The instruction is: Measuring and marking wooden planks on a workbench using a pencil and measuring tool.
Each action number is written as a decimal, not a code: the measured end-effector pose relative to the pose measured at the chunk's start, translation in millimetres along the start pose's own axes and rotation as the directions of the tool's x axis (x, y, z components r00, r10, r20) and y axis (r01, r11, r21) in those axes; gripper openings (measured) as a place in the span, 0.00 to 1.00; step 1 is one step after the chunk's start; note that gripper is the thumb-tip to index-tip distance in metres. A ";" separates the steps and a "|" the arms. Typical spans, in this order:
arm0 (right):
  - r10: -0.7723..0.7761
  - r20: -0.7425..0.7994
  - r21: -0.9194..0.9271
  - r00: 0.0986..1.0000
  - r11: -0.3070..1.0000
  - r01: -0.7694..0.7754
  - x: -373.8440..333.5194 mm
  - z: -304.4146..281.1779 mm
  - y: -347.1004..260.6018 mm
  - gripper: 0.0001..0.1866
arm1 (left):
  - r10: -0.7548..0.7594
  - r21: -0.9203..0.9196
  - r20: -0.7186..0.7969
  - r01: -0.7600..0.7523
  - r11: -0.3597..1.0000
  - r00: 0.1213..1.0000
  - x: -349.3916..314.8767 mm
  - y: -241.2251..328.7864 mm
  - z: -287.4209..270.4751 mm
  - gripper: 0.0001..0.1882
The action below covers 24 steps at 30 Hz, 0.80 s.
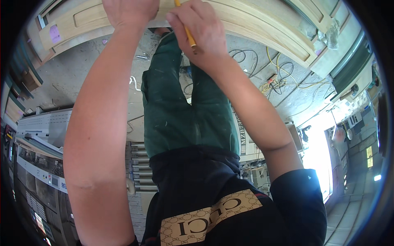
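A yellow pencil (189,36) is pinched in my right hand (204,36), its darker end slanting back toward my wrist. The pencil's other end runs past the picture's upper edge. Beneath that hand lies a long light-wood panel (262,28) with a recessed field and a curved look from the lens. My left hand (132,13) is over the same stretch of wood, farther left. Its fingers are cut off by the top edge, so their hold is hidden.
A pink paper slip (54,34) is stuck on the wood at the left. Clear plastic wrap (331,35) hangs at the far right. Yellow and dark cables (279,78) lie across the concrete floor. A row of metal rollers (141,166) stands beside my legs.
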State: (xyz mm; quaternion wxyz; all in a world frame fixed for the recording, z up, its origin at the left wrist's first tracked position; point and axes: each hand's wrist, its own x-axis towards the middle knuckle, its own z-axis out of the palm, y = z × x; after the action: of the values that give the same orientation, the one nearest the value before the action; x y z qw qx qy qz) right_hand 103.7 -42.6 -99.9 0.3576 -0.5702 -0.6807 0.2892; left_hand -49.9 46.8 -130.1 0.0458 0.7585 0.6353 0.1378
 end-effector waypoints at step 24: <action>0.109 0.020 -0.096 0.994 0.990 -0.106 -37.5 -89.2 43.8 0.03 | -0.076 0.151 0.206 0.045 0.988 0.976 0.0 -18.0 15.8 0.19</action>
State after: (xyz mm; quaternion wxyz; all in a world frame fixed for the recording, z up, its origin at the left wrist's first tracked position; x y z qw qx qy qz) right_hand 205.0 -72.8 -89.4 0.3054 -0.6185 -0.6665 0.2828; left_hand -62.8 51.9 -149.5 0.0617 0.7504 0.6580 0.0086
